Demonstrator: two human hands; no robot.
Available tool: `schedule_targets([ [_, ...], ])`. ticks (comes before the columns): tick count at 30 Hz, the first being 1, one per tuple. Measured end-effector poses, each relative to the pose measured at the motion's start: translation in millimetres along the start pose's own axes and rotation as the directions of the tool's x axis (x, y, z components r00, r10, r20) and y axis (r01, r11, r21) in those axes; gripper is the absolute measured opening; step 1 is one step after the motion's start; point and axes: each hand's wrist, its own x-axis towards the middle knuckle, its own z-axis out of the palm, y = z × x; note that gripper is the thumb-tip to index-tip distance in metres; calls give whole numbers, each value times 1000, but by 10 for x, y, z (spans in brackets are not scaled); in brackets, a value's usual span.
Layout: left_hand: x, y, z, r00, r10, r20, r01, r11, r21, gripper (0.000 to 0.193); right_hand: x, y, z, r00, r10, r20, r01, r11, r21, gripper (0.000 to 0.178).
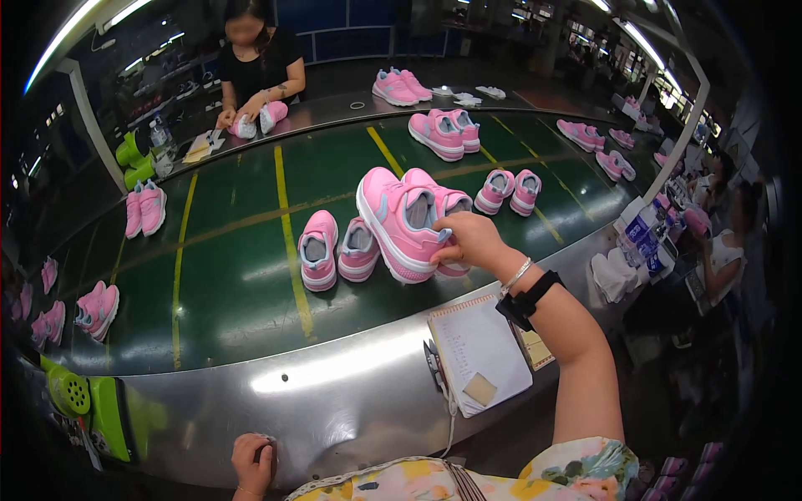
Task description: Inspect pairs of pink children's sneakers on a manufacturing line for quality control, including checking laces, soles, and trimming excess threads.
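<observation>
I've got my right hand [469, 240] pinched shut on 2 pink sneakers [407, 224], held as a pair over the green belt [242, 284]. Left hand [252, 462] is fisted at the metal edge [334, 392], holding nothing I can see. 1 more pair [338, 250] sits just beside.

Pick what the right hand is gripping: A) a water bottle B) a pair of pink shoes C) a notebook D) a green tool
B: the right hand pinches a pair of pink shoes held tilted above the green belt; the notebook lies untouched on the metal edge, and the left hand rests fisted at the near rim.
</observation>
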Motion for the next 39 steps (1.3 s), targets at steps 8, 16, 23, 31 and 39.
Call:
schedule_targets([
  [8,3,54,-117,994,-76,77,67,992,107,10,172,1108,546,917,377,-126,-395,830,-393,45],
  [16,349,168,15,975,-111,194,68,974,215,13,59,2105,846,710,646,-282,-692,564,-450,62],
  [23,1755,427,329,894,226,388,-308,937,164,19,-22,2538,306,487,855,178,-665,495,-560,59],
  [31,3101,664,1434,884,335,327,-460,750,475,58,-188,2908,272,552,803,224,-664,587,-463,71],
  [39,3187,614,2118,955,105,279,-214,892,397,45,-698,2910,677,672,739,-56,-659,561,-502,63],
])
